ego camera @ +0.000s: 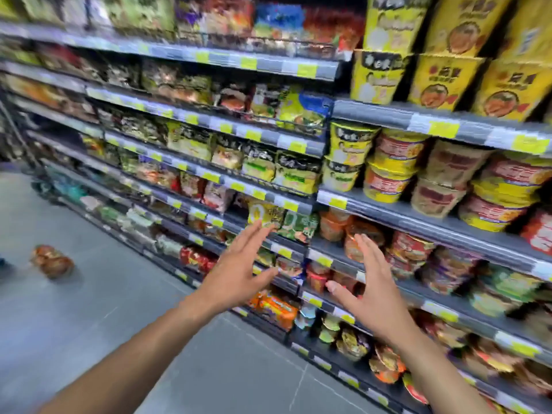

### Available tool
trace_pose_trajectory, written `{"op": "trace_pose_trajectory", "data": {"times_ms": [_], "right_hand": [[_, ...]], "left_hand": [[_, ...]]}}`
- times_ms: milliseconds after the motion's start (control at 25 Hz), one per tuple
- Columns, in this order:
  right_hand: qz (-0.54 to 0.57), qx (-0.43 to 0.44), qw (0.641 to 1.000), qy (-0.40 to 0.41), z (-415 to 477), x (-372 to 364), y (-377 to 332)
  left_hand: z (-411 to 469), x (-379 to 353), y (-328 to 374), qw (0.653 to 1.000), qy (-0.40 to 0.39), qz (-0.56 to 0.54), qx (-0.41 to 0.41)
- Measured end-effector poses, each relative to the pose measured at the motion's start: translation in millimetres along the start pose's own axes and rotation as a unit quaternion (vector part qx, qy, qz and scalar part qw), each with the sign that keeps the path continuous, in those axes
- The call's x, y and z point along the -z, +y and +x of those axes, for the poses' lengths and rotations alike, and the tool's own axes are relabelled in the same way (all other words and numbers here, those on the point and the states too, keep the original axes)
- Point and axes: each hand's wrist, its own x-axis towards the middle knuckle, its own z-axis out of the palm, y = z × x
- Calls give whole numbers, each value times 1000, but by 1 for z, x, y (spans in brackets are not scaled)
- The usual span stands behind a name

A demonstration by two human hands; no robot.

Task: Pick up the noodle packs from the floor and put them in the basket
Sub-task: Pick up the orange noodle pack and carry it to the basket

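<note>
One reddish-brown noodle pack (51, 261) lies on the grey floor at the far left, well away from both hands. My left hand (239, 270) is raised in front of the shelves with straight spread fingers and holds nothing. My right hand (369, 282) is raised beside it, palm turned inward, fingers straight, also empty. No basket is in view. The picture is blurred by motion.
Long grey shelves (298, 206) packed with noodle packs and cup noodles run from far left to near right, with yellow price tags on their edges. The grey tiled floor (89, 309) spreads out to the left and below. A dark object sits at the left edge.
</note>
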Motion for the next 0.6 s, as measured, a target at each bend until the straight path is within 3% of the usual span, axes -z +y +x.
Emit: {"op": "trace_pose_trajectory", "data": {"times_ms": [240,600], "right_hand": [[48,115,988,-86,80,-175,-160],[72,237,948,-198,159,-330,-312]], "left_hand": [[-95,132,-178,987,80,41,131],[-183,231,-311,941,163,73,287]]}}
